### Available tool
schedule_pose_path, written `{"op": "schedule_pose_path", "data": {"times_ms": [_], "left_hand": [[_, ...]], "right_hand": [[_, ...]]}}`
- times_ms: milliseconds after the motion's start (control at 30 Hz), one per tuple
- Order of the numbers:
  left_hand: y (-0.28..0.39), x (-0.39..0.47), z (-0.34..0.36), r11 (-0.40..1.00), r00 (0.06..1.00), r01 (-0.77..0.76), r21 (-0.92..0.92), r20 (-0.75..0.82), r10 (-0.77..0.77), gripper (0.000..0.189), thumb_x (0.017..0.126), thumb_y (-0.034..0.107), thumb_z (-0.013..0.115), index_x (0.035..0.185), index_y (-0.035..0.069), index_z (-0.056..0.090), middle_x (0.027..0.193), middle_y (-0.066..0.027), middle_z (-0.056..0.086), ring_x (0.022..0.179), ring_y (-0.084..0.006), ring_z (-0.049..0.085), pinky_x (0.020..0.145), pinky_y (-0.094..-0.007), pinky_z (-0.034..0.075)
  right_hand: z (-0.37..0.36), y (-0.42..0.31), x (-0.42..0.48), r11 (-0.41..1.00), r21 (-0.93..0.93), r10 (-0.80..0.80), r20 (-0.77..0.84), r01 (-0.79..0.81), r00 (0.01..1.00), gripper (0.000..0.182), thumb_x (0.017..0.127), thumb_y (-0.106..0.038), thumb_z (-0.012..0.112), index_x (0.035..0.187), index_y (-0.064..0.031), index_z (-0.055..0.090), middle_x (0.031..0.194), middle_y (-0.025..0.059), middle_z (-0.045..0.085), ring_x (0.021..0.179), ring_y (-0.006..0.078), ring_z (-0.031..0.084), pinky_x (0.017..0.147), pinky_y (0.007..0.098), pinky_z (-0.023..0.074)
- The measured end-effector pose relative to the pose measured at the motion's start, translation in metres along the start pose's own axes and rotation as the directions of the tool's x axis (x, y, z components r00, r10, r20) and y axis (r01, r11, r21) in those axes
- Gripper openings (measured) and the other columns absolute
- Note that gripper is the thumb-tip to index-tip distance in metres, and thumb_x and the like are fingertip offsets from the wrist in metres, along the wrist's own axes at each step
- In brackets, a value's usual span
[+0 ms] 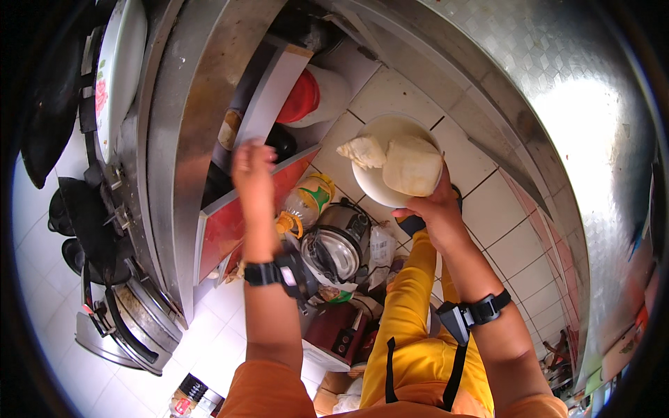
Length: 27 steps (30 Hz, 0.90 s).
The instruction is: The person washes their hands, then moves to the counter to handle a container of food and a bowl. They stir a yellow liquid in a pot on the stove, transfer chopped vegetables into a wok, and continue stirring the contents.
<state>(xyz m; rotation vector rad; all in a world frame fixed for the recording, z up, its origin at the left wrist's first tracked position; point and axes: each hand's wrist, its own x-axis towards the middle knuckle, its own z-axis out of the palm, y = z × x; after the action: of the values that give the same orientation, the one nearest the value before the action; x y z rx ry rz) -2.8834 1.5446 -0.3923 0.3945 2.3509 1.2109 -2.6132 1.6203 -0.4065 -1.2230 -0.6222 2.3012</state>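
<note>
My right hand (431, 201) grips the lower right rim of a white bowl (373, 185) held over the tiled floor. In the bowl lie a large pale peeled vegetable piece (413, 165) and a smaller, rough-edged piece (363, 151). My left hand (253, 162) is raised in front of a cabinet shelf (274, 94), left of the bowl and apart from it. Its fingers look bent and are blurred; whether they hold anything does not show. Behind it, inside the cabinet, are a white container with a red lid (303, 99) and a dark rounded object (282, 141).
A large plastic oil bottle (308, 201) and an electric cooker (337, 243) stand on the floor beside my legs. A red cabinet door (222, 235) juts out. Metal counters (575, 104) edge the right side. Pans and a steel pot (141, 313) are at the left.
</note>
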Motion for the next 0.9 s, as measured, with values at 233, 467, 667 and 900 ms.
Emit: {"op": "schedule_pose_path", "data": {"times_ms": [233, 467, 667, 900], "left_hand": [[-0.04, 0.133, -0.045, 0.723, 0.95, -0.159, 0.673, -0.094, 0.296, 0.029, 0.085, 0.012, 0.045, 0.108, -0.001, 0.054, 0.105, -0.0109, 0.058, 0.097, -0.0197, 0.054, 0.088, -0.0281, 0.038], [-0.099, 0.147, -0.087, 0.703, 0.996, 0.087, 0.706, -0.087, -0.036, 0.029, 0.085, 0.013, 0.045, 0.108, -0.002, 0.054, 0.105, -0.0107, 0.058, 0.096, -0.0196, 0.054, 0.085, -0.0281, 0.038], [-0.118, 0.151, -0.087, 0.741, 0.991, 0.134, 0.658, -0.082, -0.106, 0.029, 0.086, 0.013, 0.045, 0.108, -0.002, 0.054, 0.104, -0.0105, 0.058, 0.095, -0.0195, 0.054, 0.083, -0.0281, 0.039], [-0.123, 0.153, -0.082, 0.763, 0.989, 0.143, 0.631, -0.063, -0.133, 0.028, 0.086, 0.014, 0.044, 0.108, -0.002, 0.054, 0.104, -0.0103, 0.058, 0.093, -0.0195, 0.054, 0.08, -0.0281, 0.039]], "right_hand": [[-0.014, -0.005, -0.033, 0.996, -0.005, 0.092, 0.016, -0.092, 0.996, 0.081, 0.064, 0.009, 0.048, 0.135, -0.0112, 0.014, 0.125, 0.0119, 0.04, 0.108, 0.0273, 0.049, 0.065, 0.0336, 0.0546], [-0.038, 0.005, -0.054, 0.973, -0.012, 0.229, 0.017, -0.229, 0.973, 0.08, 0.065, 0.005, 0.059, 0.133, -0.0106, 0.02, 0.126, 0.0071, 0.038, 0.113, 0.0203, 0.044, 0.067, 0.0303, 0.0536], [-0.056, 0.012, -0.066, 0.959, -0.051, 0.279, 0.029, -0.278, 0.96, 0.085, 0.062, 0.0, 0.063, 0.134, -0.0092, 0.019, 0.126, 0.0089, 0.037, 0.111, 0.0229, 0.044, 0.07, 0.0327, 0.0524], [-0.063, 0.025, -0.076, 0.951, -0.101, 0.295, 0.017, -0.292, 0.955, 0.081, 0.064, 0.003, 0.059, 0.133, -0.0087, 0.019, 0.124, 0.01, 0.039, 0.107, 0.0259, 0.048, 0.066, 0.0347, 0.0548]]}}
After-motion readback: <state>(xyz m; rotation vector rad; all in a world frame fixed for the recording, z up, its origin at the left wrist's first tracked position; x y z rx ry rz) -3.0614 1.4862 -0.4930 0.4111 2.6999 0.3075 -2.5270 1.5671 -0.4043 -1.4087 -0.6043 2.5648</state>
